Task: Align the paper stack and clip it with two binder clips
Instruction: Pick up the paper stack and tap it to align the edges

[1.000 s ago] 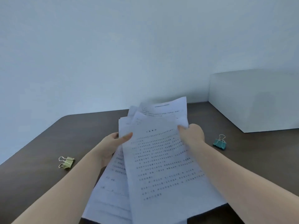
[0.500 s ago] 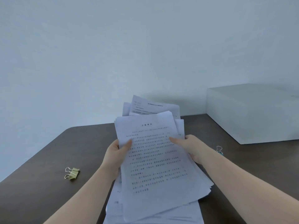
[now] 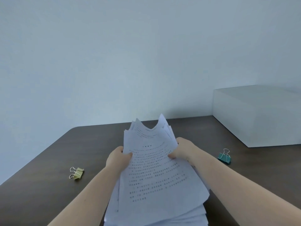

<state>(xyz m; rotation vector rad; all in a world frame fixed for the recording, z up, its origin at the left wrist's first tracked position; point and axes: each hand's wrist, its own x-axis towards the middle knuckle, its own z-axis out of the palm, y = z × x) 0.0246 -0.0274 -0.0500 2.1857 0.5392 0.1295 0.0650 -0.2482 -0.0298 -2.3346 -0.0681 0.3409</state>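
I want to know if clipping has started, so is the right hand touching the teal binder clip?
Apart. The head view shows bare table between the right hand, which grips the paper stack, and the teal binder clip.

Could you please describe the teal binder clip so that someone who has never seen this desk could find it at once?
Start at the large white box on the far right of the dark table. Just in front of its near corner, right of the right hand holding the paper stack, lies the teal binder clip. The only other clip, the yellow binder clip, lies far left.
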